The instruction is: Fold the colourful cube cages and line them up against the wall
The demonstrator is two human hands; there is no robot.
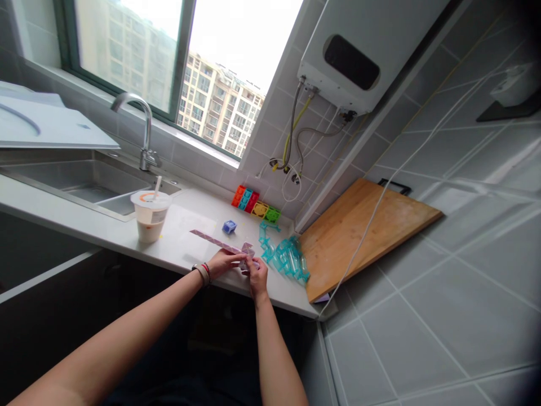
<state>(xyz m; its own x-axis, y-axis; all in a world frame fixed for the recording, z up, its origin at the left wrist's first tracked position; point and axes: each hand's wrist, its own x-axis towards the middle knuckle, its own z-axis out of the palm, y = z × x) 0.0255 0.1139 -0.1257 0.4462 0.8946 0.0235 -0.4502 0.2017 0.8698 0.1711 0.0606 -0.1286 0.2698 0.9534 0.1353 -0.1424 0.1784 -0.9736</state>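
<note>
A long pink-purple segmented twist puzzle (213, 240) lies on the white counter (84, 225), its far end pointing left toward the cup. Both hands grip its near, folded end at the counter's front edge. My left hand (223, 263), with a bracelet at the wrist, pinches it from the left. From the right, my right hand (257, 274) holds the same end.
A teal twist puzzle (285, 256) lies just right of the hands. A small blue block (229, 226), a row of coloured blocks (255, 204), a lidded drink cup with straw (150, 215), a sink with faucet (146, 135), and a wooden board (363, 231) against the tiled wall.
</note>
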